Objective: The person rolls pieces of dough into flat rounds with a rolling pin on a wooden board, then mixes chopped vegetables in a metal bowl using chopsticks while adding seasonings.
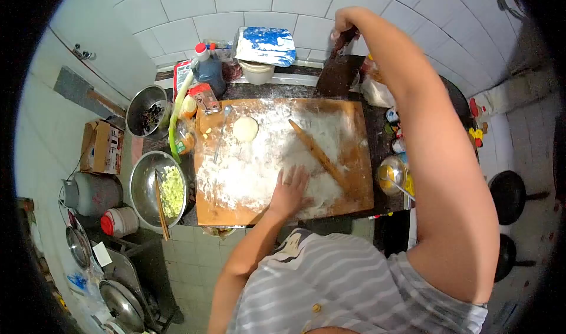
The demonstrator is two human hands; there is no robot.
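My left hand (290,188) lies flat on the floured wooden board (209,207), fingers spread and nothing held. My right hand (346,22) is raised at the back by the tiled wall, its fingers wrapped round the dark handle of a cleaver (340,76) whose wide blade hangs down behind the board. A round piece of dough (245,129) sits on the board's upper left part. A wooden rolling pin (318,155) lies at a slant to the right of my left hand. Left of the dough is a metal spoon (222,133).
Left of the board stand a steel bowl (135,183) of chopped greens with chopsticks and a smaller bowl (134,113) with dark food. Behind are a blue bottle (208,74) and a white tub (256,73). A bowl with yellow contents (389,175) is at the right.
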